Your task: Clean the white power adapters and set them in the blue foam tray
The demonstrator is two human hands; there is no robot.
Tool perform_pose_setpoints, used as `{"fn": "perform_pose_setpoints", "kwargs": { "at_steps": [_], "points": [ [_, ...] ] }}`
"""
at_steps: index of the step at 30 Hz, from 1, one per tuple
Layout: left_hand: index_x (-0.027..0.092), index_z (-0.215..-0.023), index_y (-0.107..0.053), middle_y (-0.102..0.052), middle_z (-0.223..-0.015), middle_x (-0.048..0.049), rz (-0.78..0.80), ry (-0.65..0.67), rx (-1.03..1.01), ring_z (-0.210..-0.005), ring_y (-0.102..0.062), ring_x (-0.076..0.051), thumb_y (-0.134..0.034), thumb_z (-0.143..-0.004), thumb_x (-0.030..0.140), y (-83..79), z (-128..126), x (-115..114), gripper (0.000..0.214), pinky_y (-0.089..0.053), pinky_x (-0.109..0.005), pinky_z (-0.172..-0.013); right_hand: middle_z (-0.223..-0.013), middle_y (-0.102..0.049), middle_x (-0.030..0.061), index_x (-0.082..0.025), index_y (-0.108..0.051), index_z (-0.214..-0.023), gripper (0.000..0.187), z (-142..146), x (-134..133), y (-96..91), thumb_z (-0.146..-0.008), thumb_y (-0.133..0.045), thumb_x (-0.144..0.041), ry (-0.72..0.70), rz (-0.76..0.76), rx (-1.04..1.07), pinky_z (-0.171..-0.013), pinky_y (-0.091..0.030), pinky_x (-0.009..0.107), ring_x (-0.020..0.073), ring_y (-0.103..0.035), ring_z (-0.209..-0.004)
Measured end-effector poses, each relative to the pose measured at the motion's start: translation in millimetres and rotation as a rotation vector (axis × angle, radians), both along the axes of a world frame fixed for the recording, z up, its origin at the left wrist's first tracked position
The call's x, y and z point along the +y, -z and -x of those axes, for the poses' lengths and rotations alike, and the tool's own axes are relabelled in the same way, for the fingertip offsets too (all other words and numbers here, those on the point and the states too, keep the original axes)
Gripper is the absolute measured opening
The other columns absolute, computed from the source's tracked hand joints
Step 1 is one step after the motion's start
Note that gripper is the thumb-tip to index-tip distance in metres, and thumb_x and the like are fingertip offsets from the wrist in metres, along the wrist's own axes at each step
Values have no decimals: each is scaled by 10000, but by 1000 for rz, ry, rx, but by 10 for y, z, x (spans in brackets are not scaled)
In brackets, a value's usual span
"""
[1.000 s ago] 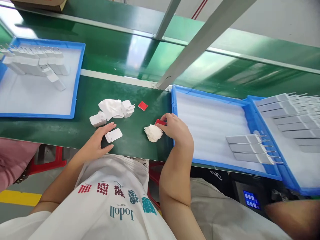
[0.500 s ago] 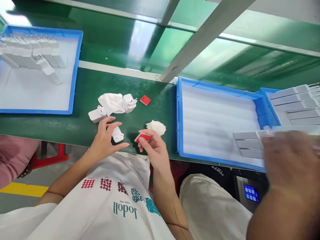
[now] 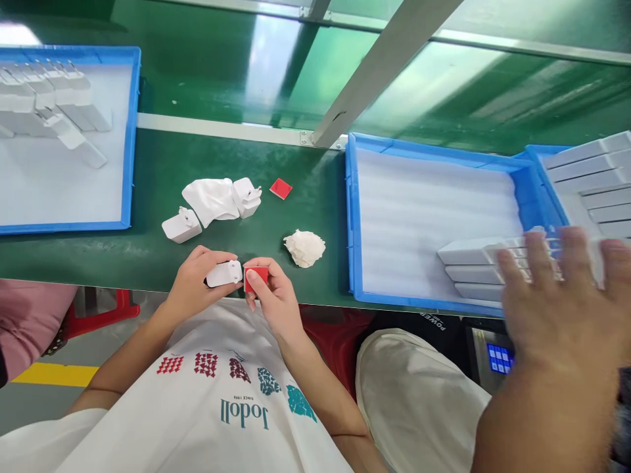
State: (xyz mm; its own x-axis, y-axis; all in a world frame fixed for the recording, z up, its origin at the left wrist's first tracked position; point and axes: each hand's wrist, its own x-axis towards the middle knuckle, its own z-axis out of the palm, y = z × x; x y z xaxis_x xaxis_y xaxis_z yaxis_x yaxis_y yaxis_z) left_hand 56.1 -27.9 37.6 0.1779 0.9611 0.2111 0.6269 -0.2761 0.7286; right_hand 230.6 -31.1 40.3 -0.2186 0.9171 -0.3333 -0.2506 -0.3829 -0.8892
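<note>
Between the thumb and fingers of my left hand [image 3: 193, 281] is a white plug adapter [image 3: 223, 274], its pin end facing right. My right hand [image 3: 277, 297] pinches a small red square pad [image 3: 257, 278] right beside the adapter's pin end; whether they touch I cannot tell. Beyond my hands, two more white adapters, a left one [image 3: 180, 226] and a right one [image 3: 248, 198], lie at either side of a crumpled white cloth [image 3: 211, 200]. A second red square [image 3: 280, 188] lies flat to their right. Closer to my right hand sits a crumpled off-white wad [image 3: 304, 248].
Rows of white adapters stand in a blue tray [image 3: 129, 141] at left. A blue tray [image 3: 351, 217] at right holds several white adapters, with another person's hand [image 3: 557, 295] over its near right part. A metal post [image 3: 379, 72] slants above the green table [image 3: 158, 161].
My left hand has picked up the adapter from the table edge. My right hand has moved left with the red pad, up to the adapter. The other person's hand has spread its fingers.
</note>
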Motion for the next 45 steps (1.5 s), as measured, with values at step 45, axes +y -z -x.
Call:
{"fn": "perform_pose_setpoints", "kwargs": {
  "at_steps": [45],
  "points": [
    [246, -1116, -625, -770, -1050, -31, -62, 83, -66, -914, -701, -209, -697, -887, 255, 42, -10, 22, 240, -495, -355, -793, -594, -561, -58, -244, -513, -808, 319, 75, 171, 122, -909, -647, -516, 50, -126, -214, -491, -351, 252, 105, -437, -482]
  ]
}}
